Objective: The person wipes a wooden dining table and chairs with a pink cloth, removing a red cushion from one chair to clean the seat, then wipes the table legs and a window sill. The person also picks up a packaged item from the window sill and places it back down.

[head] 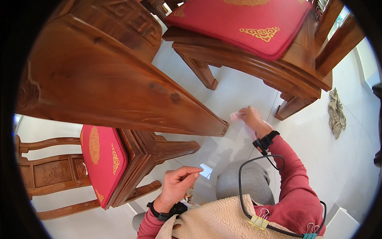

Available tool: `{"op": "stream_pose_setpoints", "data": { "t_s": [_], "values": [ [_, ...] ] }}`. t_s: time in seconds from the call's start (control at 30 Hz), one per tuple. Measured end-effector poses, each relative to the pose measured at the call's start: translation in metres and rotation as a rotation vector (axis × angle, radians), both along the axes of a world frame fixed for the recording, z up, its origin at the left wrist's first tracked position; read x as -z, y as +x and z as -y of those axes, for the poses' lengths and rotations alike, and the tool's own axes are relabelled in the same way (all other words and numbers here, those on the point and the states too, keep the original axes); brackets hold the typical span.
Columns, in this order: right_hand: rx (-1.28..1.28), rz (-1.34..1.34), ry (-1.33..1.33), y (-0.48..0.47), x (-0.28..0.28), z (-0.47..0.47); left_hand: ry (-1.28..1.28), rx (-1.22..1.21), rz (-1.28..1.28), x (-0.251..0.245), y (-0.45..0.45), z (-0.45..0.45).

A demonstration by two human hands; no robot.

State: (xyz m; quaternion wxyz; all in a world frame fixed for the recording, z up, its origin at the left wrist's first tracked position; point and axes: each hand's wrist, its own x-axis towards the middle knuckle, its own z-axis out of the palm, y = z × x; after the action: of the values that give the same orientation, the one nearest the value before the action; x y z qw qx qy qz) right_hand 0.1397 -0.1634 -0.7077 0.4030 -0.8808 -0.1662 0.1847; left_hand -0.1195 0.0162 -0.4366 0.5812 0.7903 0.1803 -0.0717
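Observation:
My right hand [252,118] is stretched out low over the pale tiled floor, closed around a thin pink cloth [236,116] whose ends stick out on both sides of it. Just left of it stands the foot of a carved wooden table leg [179,110]. My left hand [180,182] is raised in front of my body, thumb and forefinger close together; whether something small lies between them cannot be made out. Below that hand, a small multicoloured thing [189,195] is partly hidden by the hand and my fleece vest.
A wooden chair [244,62] with a red cushion [232,24] stands at the top. Another wooden chair [134,155] with a red cushion [104,161] is at the lower left. A crumpled grey-green rag [337,115] lies on the floor at right. A black cable [240,179] loops beside my right arm.

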Motion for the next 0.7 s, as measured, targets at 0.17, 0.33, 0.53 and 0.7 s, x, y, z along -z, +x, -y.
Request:
{"op": "stream_pose_setpoints", "data": {
  "t_s": [0.17,0.33,0.53,0.7],
  "values": [
    [-0.178,0.034,0.142,-0.003,0.022,-0.067,0.020,-0.033,0.026,0.000,0.007,-0.002],
    [-0.059,0.034,0.157,-0.030,0.043,-0.057,0.033,-0.135,-0.014,-0.003,0.010,-0.010],
    [-0.032,-0.102,0.416,-0.092,0.023,-0.033,0.000,-0.109,0.013,0.012,0.009,-0.012],
    [-0.018,-0.094,0.523,-0.110,-0.011,-0.053,0.028,-0.117,-0.001,0.012,0.004,-0.019]
  ]
}}
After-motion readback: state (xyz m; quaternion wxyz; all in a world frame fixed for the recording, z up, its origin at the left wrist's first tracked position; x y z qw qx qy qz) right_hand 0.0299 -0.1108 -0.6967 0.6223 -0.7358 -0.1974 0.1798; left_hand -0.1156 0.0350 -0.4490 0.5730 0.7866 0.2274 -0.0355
